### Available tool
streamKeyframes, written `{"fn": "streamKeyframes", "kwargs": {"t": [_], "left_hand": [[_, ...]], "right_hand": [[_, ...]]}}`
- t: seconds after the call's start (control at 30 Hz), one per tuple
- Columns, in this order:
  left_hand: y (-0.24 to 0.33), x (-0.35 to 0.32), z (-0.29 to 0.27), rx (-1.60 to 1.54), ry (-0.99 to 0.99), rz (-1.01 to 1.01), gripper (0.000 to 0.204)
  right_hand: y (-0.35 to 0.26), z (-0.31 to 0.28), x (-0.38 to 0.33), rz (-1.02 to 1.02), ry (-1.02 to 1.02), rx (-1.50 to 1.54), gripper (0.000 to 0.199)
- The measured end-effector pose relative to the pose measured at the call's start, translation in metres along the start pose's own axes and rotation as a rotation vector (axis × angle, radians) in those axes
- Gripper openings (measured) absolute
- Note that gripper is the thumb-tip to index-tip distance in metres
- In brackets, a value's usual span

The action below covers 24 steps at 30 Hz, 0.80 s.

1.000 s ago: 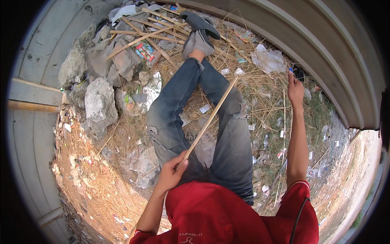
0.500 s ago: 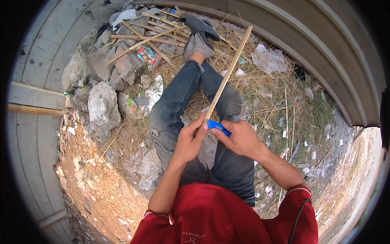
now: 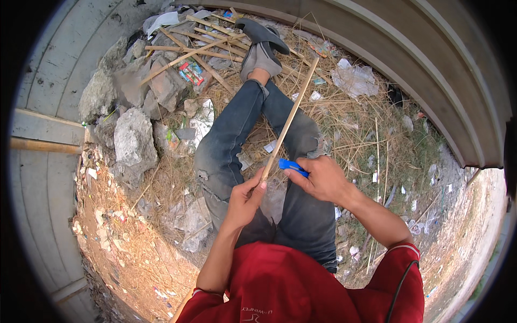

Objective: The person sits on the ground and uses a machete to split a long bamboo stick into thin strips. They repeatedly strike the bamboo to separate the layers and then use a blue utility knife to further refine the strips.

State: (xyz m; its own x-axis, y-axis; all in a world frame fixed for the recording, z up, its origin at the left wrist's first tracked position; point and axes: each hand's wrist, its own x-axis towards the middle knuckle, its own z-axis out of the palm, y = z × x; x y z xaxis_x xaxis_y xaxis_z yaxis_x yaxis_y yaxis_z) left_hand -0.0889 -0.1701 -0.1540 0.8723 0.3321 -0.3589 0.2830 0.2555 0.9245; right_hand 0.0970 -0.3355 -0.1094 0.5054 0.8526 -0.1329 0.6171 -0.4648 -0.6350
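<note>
Littered ground carries the person's legs, grey rocks toward its left edge and crossed sticks near its far edge. A pale stick slants above the legs, its near end pinched by the fingers of the left hand; those of the right hand clasp a blue tool just beside it.

The stick looks like matt wood, the blue tool smooth plastic (the rock, rough).

Daylight, bright sunlit ground at lower left, soft shade over the jeans, fisheye-bent wall panels, black corners
</note>
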Motion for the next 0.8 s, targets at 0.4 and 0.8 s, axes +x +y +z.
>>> {"fn": "streamKeyframes", "kwargs": {"t": [0.4, 0.8], "left_hand": [[0.016, -0.014, 0.008, 0.141, 0.022, -0.108, 0.043], [-0.011, -0.055, -0.031, -0.042, -0.083, -0.120, 0.047]], "right_hand": [[0.031, -0.001, 0.028, 0.208, 0.216, -0.109, 0.057], [0.178, -0.087, 0.035, 0.449, 0.731, 0.290, 0.058]]}}
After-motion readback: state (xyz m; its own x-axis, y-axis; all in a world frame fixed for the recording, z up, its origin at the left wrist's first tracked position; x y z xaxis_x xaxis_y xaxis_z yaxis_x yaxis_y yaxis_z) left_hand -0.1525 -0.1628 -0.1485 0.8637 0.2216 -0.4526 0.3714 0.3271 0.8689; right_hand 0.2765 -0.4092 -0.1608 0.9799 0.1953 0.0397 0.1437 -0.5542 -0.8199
